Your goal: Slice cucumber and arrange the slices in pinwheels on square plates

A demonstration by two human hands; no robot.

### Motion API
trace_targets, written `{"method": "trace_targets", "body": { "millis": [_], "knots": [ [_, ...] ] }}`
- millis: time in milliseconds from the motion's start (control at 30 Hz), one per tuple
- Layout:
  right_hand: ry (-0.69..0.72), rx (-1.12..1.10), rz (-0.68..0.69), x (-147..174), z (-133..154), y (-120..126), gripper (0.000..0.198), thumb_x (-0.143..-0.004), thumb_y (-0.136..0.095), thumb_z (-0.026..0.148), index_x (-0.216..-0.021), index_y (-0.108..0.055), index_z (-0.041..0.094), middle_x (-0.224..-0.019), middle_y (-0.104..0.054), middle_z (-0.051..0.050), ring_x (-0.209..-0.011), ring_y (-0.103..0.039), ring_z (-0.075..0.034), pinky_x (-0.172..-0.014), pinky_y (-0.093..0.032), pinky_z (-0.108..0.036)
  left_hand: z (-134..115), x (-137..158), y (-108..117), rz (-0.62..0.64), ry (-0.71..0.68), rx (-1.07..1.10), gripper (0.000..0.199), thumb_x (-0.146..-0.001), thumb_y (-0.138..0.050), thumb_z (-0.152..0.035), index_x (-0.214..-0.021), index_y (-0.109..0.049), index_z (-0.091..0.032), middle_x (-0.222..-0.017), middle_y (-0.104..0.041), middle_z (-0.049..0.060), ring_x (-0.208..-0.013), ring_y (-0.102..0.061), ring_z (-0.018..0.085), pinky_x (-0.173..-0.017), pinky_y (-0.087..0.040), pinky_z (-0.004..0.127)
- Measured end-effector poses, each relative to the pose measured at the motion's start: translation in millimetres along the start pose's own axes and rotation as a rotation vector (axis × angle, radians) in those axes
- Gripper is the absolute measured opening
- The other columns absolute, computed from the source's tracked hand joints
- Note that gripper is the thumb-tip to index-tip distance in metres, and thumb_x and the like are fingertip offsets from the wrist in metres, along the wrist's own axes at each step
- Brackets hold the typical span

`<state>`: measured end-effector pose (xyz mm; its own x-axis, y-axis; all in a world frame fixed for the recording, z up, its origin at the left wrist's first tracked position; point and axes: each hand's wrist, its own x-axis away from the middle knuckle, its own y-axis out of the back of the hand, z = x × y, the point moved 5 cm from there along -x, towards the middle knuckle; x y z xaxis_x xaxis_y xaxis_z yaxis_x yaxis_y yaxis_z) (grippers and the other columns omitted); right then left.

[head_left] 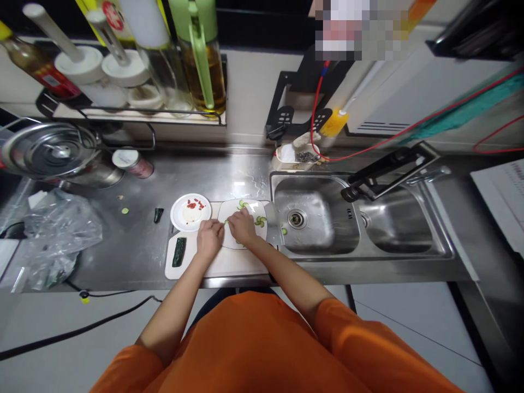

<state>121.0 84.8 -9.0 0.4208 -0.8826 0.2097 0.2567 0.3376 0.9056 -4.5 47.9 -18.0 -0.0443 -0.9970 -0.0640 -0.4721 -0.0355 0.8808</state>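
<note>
Head view: plate [225, 210] set on cutting board [235, 265], presumably for two-handed reach; cucumber slices [260, 220] fanned near rim. Left hand [210, 240], right hand [243, 226] pinched nearly closed at plate edge; any hold unclear.

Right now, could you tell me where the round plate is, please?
In the head view, the round plate is left of the squarish plate, just beyond the left hand.

Lies flat as a white rounded-square plate [226, 209], bearing small curved fans of thin green-edged cucumber slices [260, 221] near its rim.
</note>
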Motion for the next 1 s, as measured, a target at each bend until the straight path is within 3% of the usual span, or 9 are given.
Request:
{"method": "trace_targets", "body": {
  "millis": [200,400,833,1000],
  "knots": [
    [0.182,0.106,-0.045,26,3,-14,0.035,-0.096,-0.032,0.022,-0.121,-0.057,0.019,-0.122,-0.057,-0.012,-0.113,-0.036,-0.029,-0.081,-0.036,-0.04,-3,0,2,-0.006,-0.015,-0.051,0.026,-0.087,-0.049,-0.027,-0.093,-0.072,-0.019,-0.1,-0.065,0.01,-0.09,-0.049,0.025,-0.083,-0.04,0.037],
    [0.267,0.158,-0.078,27,-1,-20,0.04,-0.095,-0.031,0.014,-0.129,-0.052,0.015,-0.133,-0.051,-0.014,-0.127,-0.031,-0.031,-0.091,-0.032,-0.045,-6,-1,2,0.021,-0.035,-0.109,0.028,-0.088,-0.046,-0.029,-0.093,-0.072,-0.019,-0.099,-0.066,0.011,-0.088,-0.048,0.025,-0.082,-0.038,0.039],
    [0.282,0.176,-0.062,24,0,-20,0.041,-0.093,-0.03,0.011,-0.128,-0.053,0.015,-0.134,-0.051,-0.012,-0.128,-0.031,-0.032,-0.091,-0.032,-0.045,-9,2,6,-0.029,-0.013,-0.088,0.027,-0.088,-0.047,-0.03,-0.091,-0.072,-0.02,-0.098,-0.066,0.01,-0.089,-0.049,0.025,-0.081,-0.039,0.039],
    [0.232,0.17,-0.063,26,-1,-8,0.039,-0.095,-0.031,0.015,-0.126,-0.053,0.018,-0.133,-0.052,-0.011,-0.125,-0.033,-0.03,-0.088,-0.033,-0.041,1,8,20,-0.111,0.064,0.014,0.028,-0.087,-0.047,-0.031,-0.092,-0.072,-0.019,-0.094,-0.067,0.009,-0.091,-0.054,0.023,-0.086,-0.041,0.036]
  ]
}}
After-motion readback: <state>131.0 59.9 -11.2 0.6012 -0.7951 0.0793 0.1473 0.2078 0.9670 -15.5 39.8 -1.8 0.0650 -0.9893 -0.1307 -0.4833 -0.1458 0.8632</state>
